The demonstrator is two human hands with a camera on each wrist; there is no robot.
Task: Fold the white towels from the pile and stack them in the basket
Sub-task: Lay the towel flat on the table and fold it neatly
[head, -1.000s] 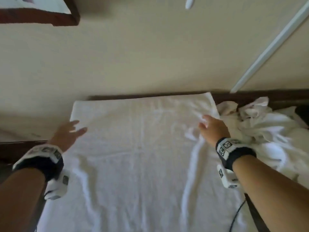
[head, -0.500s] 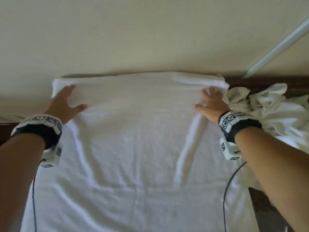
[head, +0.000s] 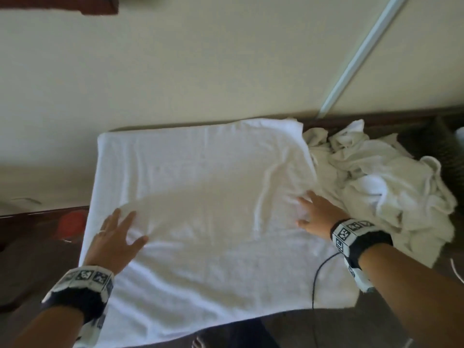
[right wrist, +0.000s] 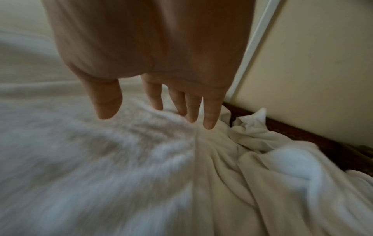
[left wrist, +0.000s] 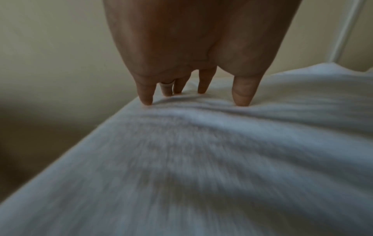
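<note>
Where wall (head: pixel 226 59) meets table (head: pixel 37 247), towel (head: pixel 200 197) lies.

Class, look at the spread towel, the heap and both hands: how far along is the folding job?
Done: one towel lies spread flat on the table, apart from the pile. In hand: the left hand and right hand press flat on it with straight fingers, as if smoothing; no finished fold shows. Left: folding it, the crumpled pile, and stacking. No folded stack is in view.

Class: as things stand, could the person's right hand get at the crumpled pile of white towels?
Probably yes: the right hand lies open on the flat white towel, right beside the crumpled pile of white towels, with nothing between them.
</note>
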